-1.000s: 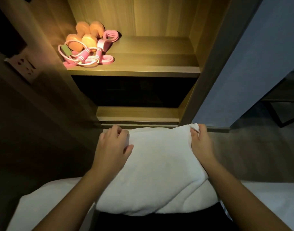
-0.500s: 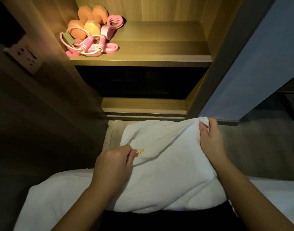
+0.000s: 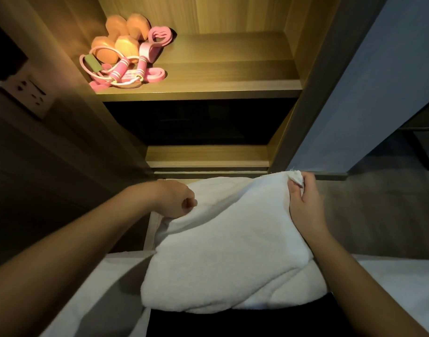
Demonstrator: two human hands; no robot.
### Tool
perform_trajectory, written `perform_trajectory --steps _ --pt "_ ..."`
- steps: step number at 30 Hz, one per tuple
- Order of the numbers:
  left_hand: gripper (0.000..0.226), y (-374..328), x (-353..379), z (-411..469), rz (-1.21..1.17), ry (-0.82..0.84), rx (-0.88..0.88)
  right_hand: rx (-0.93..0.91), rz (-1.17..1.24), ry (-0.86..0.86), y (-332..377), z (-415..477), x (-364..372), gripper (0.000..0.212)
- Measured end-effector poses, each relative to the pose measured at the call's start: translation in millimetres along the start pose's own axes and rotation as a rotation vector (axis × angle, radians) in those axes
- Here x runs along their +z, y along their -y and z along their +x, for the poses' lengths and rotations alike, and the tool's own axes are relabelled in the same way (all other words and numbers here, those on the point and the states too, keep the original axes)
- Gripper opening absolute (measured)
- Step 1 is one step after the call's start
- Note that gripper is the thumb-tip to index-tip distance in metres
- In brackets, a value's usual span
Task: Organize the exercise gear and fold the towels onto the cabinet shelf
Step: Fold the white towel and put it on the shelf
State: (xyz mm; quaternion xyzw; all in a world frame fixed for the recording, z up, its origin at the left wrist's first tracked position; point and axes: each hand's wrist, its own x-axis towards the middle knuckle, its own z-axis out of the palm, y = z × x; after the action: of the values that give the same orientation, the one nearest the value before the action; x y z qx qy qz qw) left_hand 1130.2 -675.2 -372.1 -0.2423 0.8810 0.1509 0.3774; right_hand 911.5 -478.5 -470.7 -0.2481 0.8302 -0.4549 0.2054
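A folded white towel [image 3: 228, 244] lies across my lap in front of the cabinet. My right hand [image 3: 303, 203] pinches its far right corner. My left hand [image 3: 175, 201] is curled at the towel's far left edge, its fingers tucked into the fabric there. On the lit cabinet shelf [image 3: 220, 79] sit two orange dumbbells [image 3: 118, 40], a pink skipping rope [image 3: 125, 69] and pink resistance bands [image 3: 157, 37], grouped at the left end.
The shelf's right part is bare wood. A dark compartment [image 3: 196, 122] lies under it. A wall socket [image 3: 29, 92] is at the left. A grey panel [image 3: 378, 81] stands right of the cabinet. White bedding [image 3: 70, 300] spreads under my arms.
My left hand has moved from the towel's middle back to its far left edge and curled into it. My right hand keeps its hold on the right corner. The view has shifted downward.
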Motion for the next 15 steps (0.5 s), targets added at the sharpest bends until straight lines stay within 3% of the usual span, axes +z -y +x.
perform_trajectory --steps 3,9,15 --pt "0.039 5 -14 10 -0.049 0.219 0.039 0.007 -0.007 0.007 0 1 0 0.030" --pt "0.044 8 -16 16 -0.086 0.291 0.165 0.025 0.005 0.014 -1 0 -1 0.032" --pt "0.037 27 -3 6 -0.194 -0.022 0.253 0.012 0.028 0.013 -2 3 -1 0.026"
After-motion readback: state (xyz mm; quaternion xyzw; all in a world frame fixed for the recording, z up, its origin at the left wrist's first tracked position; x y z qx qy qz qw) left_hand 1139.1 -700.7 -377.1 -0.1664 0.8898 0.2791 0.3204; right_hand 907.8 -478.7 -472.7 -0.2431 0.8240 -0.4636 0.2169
